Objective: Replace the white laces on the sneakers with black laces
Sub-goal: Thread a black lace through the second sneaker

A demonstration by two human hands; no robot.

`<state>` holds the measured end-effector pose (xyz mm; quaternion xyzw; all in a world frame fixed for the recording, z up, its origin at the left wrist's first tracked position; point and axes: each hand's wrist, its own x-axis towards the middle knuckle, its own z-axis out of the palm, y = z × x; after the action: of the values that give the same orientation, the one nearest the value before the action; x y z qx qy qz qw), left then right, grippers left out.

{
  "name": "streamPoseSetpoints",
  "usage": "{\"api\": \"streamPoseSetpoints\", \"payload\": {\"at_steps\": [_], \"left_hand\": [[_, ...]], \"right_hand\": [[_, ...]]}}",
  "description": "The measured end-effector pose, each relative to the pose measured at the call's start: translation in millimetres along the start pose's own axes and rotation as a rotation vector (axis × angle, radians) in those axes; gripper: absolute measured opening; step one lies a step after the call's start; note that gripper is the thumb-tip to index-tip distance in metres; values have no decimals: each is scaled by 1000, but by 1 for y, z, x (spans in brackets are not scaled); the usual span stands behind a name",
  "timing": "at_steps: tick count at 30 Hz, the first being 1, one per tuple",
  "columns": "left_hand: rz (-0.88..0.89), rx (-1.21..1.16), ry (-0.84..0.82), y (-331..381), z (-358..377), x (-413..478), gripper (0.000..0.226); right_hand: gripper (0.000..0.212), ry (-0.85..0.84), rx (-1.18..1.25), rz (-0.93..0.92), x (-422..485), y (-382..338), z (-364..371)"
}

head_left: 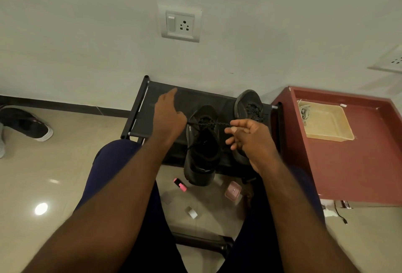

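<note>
A black sneaker (201,153) lies on the black fabric rack (150,111) with its heel over the front edge. A black lace (208,123) stretches taut across its upper eyelets. My left hand (168,118) holds the lace's left end, index finger pointing away. My right hand (250,134) pinches the right end between thumb and fingers. A second black sneaker (249,104), laced in black, stands behind my right hand. White laces (304,110) lie in a tan tray (330,129).
The tray sits on a red-brown cabinet (359,164) at right. On the tiled floor lie a pink highlighter (180,184), a small pink case (232,192) and a white tape roll (191,212). Another person's shoe (28,124) is at far left.
</note>
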<state>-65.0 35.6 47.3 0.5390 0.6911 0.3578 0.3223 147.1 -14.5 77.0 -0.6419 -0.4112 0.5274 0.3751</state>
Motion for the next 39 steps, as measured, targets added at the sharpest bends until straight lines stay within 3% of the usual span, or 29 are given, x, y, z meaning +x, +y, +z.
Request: {"api": "streamPoseSetpoints", "payload": {"at_steps": [3, 5, 7, 10, 12, 15, 18, 21, 24, 30, 36, 39], "left_hand": [[347, -10, -252, 27, -2, -15, 60], [417, -10, -441, 38, 6, -29, 42], [391, -1, -467, 36, 15, -38, 36], [271, -1, -401, 28, 16, -35, 27], [177, 19, -290, 20, 12, -32, 17], [52, 86, -81, 3, 9, -31, 15], [30, 130, -24, -5, 14, -36, 16], [67, 155, -37, -9, 28, -41, 16], [84, 143, -62, -14, 44, -44, 14], [67, 183, -101, -13, 66, -44, 12], [85, 240, -66, -12, 73, -43, 14], [-59, 37, 47, -11, 65, -34, 12]], "right_hand": [[12, -28, -34, -64, 1, -2, 4], [15, -38, -47, -93, 3, -6, 6], [14, -89, -7, -82, 5, -8, 7], [18, -195, 85, -38, 5, -5, 11], [18, -121, 45, -49, 7, 4, 14], [21, 89, -309, -94, 18, 25, 22], [39, 32, -554, -71, 27, 49, 37], [25, 41, -668, -115, 34, 62, 45], [14, 75, -538, -95, 41, 68, 39], [15, 168, 10, 122, 40, 68, 32], [14, 145, 49, 153, 40, 72, 26], [12, 145, 34, 139, 40, 73, 25]]}}
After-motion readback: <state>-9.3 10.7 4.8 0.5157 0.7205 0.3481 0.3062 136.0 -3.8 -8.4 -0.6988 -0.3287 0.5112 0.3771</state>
